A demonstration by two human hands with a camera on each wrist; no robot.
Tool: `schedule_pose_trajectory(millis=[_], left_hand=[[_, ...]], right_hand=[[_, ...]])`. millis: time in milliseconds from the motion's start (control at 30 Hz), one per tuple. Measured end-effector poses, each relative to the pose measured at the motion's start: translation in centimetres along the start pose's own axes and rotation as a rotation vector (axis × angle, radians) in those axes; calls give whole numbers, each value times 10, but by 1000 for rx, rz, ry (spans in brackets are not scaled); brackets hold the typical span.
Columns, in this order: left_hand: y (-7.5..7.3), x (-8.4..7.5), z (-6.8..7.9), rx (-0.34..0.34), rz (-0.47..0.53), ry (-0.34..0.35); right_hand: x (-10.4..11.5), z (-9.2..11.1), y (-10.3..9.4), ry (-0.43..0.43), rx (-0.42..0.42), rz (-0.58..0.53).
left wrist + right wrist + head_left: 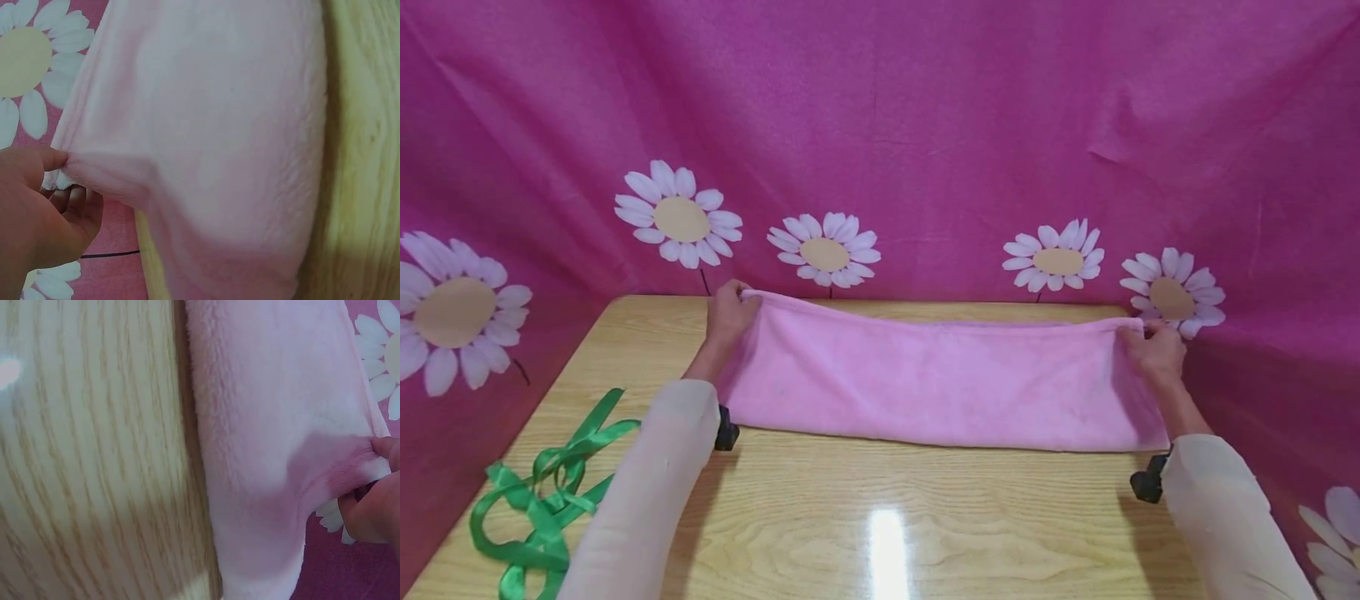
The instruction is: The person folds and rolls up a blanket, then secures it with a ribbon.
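Note:
A soft, fleecy pink cloth (pixel 940 383), folded into a long strip, spans the far half of the wooden table. My left hand (pixel 730 317) pinches its upper left corner between thumb and fingers, and the left wrist view shows the same hand (pixel 50 206) at the cloth's edge. At the opposite end my right hand (pixel 1153 350) pinches the upper right corner; in the right wrist view this hand (pixel 375 500) lifts a fold of the fabric (pixel 269 425). The far edge is raised and sags in the middle, while the near edge lies along the tabletop.
A tangled green satin ribbon (pixel 542 517) lies at the table's left side, beside my left sleeve (pixel 647 483). Behind and on both sides of the wooden table (pixel 940 500) hangs a magenta curtain (pixel 925 125) printed with white daisies.

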State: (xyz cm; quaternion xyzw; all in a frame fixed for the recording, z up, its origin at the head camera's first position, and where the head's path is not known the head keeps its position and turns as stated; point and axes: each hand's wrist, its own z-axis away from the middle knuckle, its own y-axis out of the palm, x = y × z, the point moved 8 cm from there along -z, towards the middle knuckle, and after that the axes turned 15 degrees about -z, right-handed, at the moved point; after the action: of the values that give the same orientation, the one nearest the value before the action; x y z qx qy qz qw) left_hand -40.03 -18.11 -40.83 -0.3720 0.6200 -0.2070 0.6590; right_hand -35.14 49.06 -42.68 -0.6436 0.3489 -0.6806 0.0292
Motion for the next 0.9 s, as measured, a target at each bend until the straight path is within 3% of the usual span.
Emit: schedule_pose_trajectory(millis=[133,333,900], left_hand=[[4,0,1,1,-30,16],[5,-1,1,-20,-81,40],[19,9,2,91,-173,61]], right_hand=[[2,1,2,-50,-35,2],[0,1,6,-59,-28,12],[-3,7,14,-57,51,9]])
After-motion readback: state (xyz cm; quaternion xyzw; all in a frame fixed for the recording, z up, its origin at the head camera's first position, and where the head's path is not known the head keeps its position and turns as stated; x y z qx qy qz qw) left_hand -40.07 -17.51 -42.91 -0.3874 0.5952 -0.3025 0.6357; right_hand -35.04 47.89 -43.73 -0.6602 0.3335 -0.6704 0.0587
